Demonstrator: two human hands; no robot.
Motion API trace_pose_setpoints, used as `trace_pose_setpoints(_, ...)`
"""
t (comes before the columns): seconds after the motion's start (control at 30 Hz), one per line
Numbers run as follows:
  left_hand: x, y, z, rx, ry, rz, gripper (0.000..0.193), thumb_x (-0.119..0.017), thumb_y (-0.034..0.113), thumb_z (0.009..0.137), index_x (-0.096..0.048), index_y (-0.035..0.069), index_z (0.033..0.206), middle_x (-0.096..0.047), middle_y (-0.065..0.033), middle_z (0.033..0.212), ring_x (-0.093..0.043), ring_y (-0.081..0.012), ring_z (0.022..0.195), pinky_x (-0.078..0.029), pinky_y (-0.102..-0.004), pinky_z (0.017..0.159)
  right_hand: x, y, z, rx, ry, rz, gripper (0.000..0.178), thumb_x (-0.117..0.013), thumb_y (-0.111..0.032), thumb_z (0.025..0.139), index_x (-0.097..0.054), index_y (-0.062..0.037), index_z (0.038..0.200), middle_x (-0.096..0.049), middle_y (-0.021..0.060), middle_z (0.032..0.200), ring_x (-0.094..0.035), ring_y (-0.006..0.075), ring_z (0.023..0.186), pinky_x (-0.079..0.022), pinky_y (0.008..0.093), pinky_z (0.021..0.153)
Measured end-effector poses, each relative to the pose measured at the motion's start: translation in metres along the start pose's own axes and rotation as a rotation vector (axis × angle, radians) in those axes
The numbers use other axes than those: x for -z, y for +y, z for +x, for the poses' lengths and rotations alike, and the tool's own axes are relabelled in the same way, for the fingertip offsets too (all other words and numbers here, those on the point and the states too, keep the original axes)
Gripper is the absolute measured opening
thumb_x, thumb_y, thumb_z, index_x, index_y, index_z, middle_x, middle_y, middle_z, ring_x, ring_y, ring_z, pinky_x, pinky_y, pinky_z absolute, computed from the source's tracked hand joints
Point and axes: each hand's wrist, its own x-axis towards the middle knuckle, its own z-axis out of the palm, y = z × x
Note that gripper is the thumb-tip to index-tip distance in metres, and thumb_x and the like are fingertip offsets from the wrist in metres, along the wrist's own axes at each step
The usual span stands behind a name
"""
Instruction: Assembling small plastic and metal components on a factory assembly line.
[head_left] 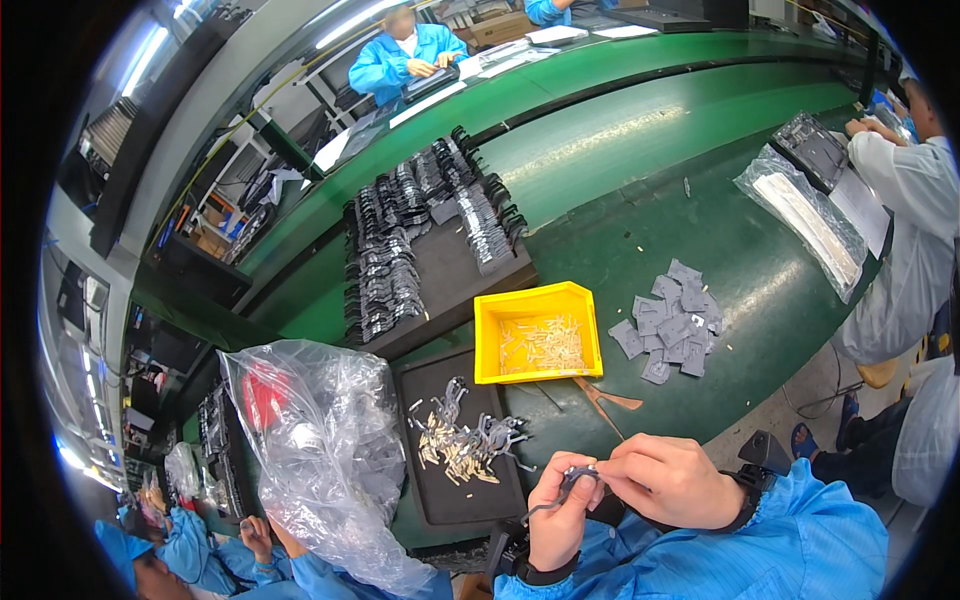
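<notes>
My left hand is closed around a small dark grey plastic part, from which a thin curved arm sticks out at the lower left. Fingertips of my right hand pinch together at the part's right end; anything between them is too small to make out. Beyond my hands stands a yellow bin with many small cream pieces. Brownish tweezer-like tool lies against its front. To the left, a black tray carries a heap of grey clips and cream pieces.
Flat grey plates lie piled on the green bench. A dark foam block bears rows of black parts. A clear plastic bag bulges at left. Co-workers in blue sit across and at lower left; another in white works at right.
</notes>
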Motion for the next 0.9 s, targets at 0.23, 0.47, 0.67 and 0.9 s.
trace_pose_setpoints(0.23,0.0006,-0.0003,-0.0003,-0.032,-0.019,-0.014,0.014,-0.055,0.005,0.089,-0.051,0.001,0.101,-0.05,-0.0028,0.084,-0.045,-0.0092,0.069,-0.037,-0.0224,0.062,0.0009,-0.0033,0.0007,-0.009,0.004,0.056,0.012,-0.069,-0.003,0.071,-0.063,-0.0041,0.082,-0.06,0.0057,0.076,-0.06,0.0192,0.06,-0.049,0.028,0.052)
trace_pose_setpoints(0.47,0.0029,0.0008,0.0013,-0.04,-0.044,0.033,0.012,-0.054,0.003,0.089,-0.051,0.0,0.1,-0.047,-0.0026,0.085,-0.044,-0.009,0.069,-0.037,-0.0224,0.062,0.003,-0.0033,0.0021,0.008,-0.022,0.066,0.011,-0.068,-0.002,0.072,-0.063,-0.004,0.082,-0.059,0.0055,0.076,-0.06,0.0187,0.059,-0.048,0.0279,0.052)
trace_pose_setpoints(0.67,0.0028,0.0008,0.0005,-0.037,-0.044,0.053,0.011,-0.054,0.003,0.089,-0.051,0.0,0.099,-0.044,-0.0026,0.085,-0.044,-0.009,0.069,-0.036,-0.0222,0.061,0.0033,-0.0018,0.0024,0.014,-0.027,0.094,0.012,-0.068,-0.001,0.072,-0.064,-0.0038,0.083,-0.059,0.0055,0.076,-0.06,0.019,0.06,-0.048,0.0279,0.052)
trace_pose_setpoints(0.9,0.0046,-0.0009,0.0011,-0.071,-0.076,0.086,0.012,-0.054,0.003,0.089,-0.051,0.0,0.1,-0.044,-0.0026,0.087,-0.045,-0.0088,0.071,-0.038,-0.0218,0.062,0.0041,-0.0005,0.0012,-0.005,-0.04,0.116,0.012,-0.068,-0.002,0.072,-0.064,-0.0034,0.083,-0.059,0.0058,0.076,-0.059,0.0191,0.06,-0.048,0.0278,0.052)
